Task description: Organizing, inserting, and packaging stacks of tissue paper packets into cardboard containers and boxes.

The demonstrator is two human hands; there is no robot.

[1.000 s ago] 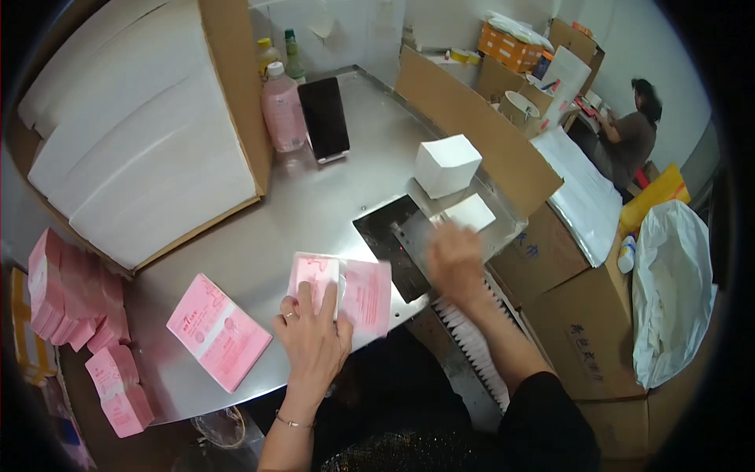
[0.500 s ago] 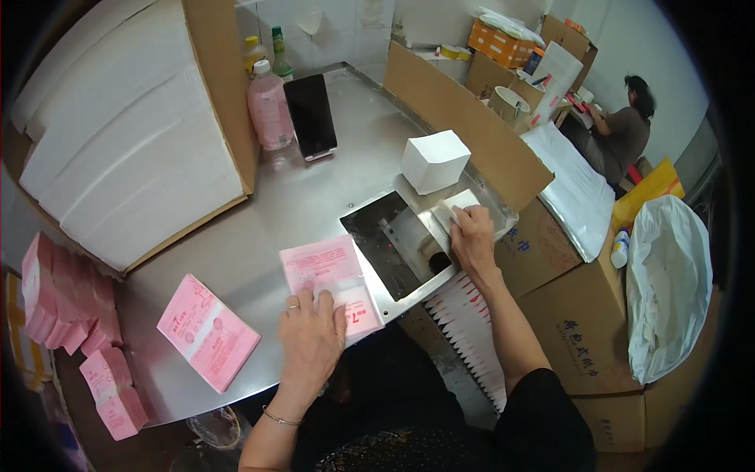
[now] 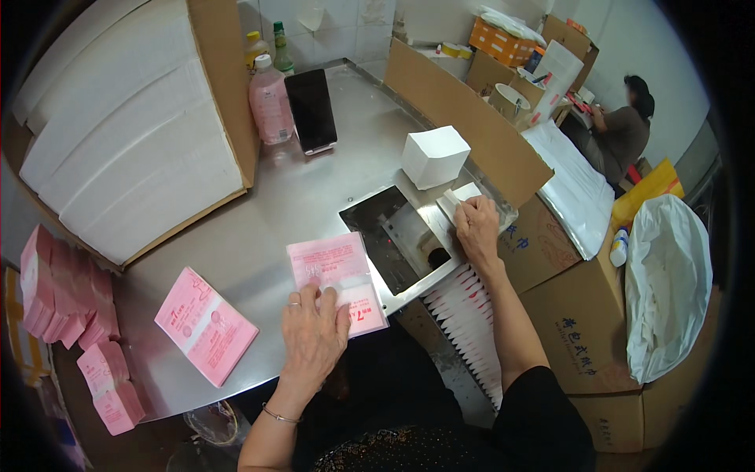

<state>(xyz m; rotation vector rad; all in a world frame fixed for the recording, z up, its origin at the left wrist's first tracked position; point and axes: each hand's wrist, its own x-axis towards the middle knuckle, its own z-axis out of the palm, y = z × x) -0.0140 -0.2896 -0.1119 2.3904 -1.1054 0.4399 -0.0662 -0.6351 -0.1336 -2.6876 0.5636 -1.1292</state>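
My left hand (image 3: pixel 314 326) lies with its fingers stretched over a pink printed packet (image 3: pixel 330 256) near the table's front edge. A white piece shows within or under the packet's lower half; I cannot tell which. At the right, the fingers of my right hand (image 3: pixel 477 230) are closed on a small stack of folded white tissues (image 3: pixel 462 195) beside the dark rectangular opening (image 3: pixel 393 244) in the table. Just behind that hand stands a taller white block of folded paper (image 3: pixel 437 161). To the left of my left hand rests a pile of pink packets (image 3: pixel 206 326).
Bundled pink packets (image 3: pixel 67 291) crowd the left edge. A large carton of white sheets (image 3: pixel 134 141) stands far left, with a pink bottle (image 3: pixel 270 102) and a phone on a stand (image 3: pixel 312 114) beside it. Cartons (image 3: pixel 578 330) and a white bag (image 3: pixel 668 291) are at right. Another person (image 3: pixel 617 130) sits farther back.
My right hand has shifted slightly right and nearer, still at the small white stack. The packet under my left hand has moved a little to the right.
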